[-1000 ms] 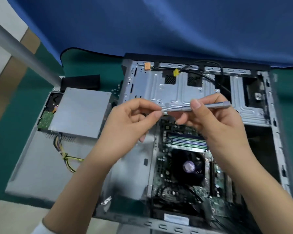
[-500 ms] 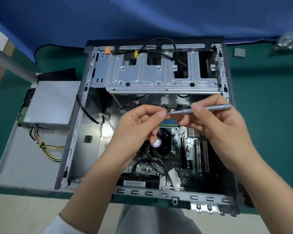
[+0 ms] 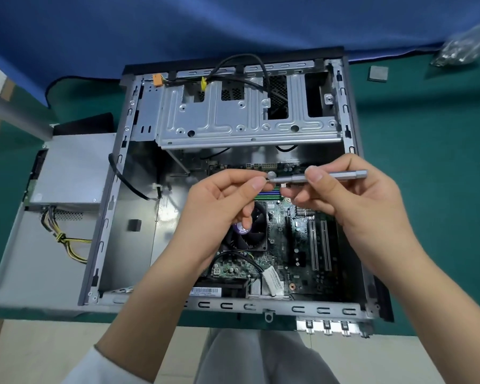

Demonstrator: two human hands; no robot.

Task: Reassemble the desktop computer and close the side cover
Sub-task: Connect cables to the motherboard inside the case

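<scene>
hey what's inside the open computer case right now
Inside the case sit the motherboard, a cooling fan, a metal drive cage and black cables. Both hands, with a screwdriver, cover part of the board.

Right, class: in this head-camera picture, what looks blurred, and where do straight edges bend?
Head view: the clear plastic bag at top right is smeared by blur; the grey metal computer case bows at its sides, wide-angle distortion; the slim grey metal screwdriver stays sharp; lighting is soft.
</scene>
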